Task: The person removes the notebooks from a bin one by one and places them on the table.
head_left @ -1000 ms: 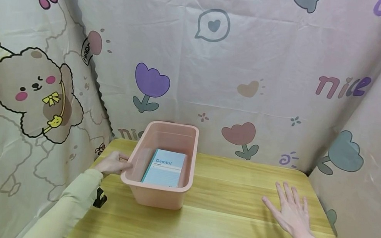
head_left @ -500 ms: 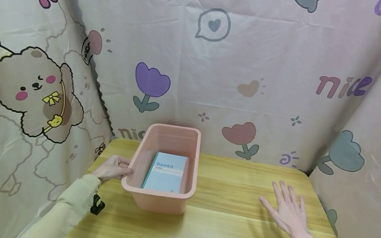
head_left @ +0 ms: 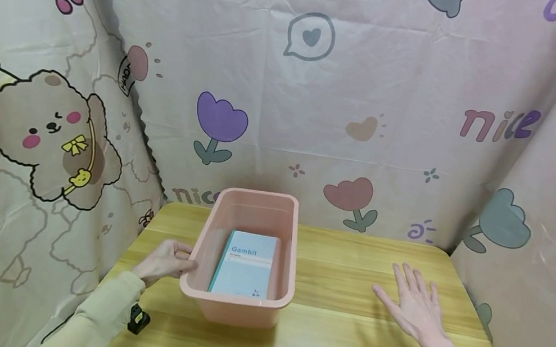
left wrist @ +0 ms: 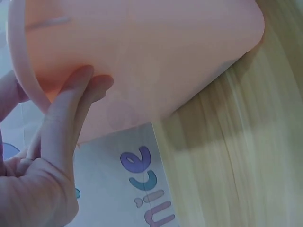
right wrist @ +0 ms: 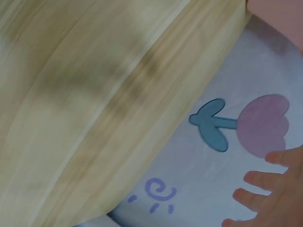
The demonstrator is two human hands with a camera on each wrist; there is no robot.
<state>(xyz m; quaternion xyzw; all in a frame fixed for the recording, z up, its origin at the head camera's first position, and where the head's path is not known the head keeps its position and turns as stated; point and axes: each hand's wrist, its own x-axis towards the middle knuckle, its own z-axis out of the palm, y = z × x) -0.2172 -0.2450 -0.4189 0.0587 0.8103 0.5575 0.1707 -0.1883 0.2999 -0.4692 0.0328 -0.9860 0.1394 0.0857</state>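
Note:
A pink plastic bin (head_left: 238, 312) stands on the wooden table, left of the middle in the head view. Inside it lies a light blue notebook (head_left: 246, 275) with "Gambit" printed on the cover. My left hand (head_left: 164, 263) grips the bin's left rim, thumb over the edge and fingers against the outer wall, as the left wrist view shows with the hand (left wrist: 52, 156) at the bin's side (left wrist: 156, 56). Well to the right, my right hand (head_left: 413, 312) hovers above the table, fingers spread and holding nothing. Its fingers (right wrist: 258, 201) enter the right wrist view at lower right.
The yellow wood-grain table (head_left: 342, 338) extends under both hands. A printed curtain (head_left: 306, 97) hangs behind its far edge, with further patterned cloth (head_left: 37, 238) on the left and on the right (head_left: 552, 270). A black wrist device (head_left: 139, 319) hangs under the left sleeve.
My left hand has drawn the bin nearer to me and slightly right, with the notebook riding inside. My right hand has shifted a little to the left, its fingers still spread.

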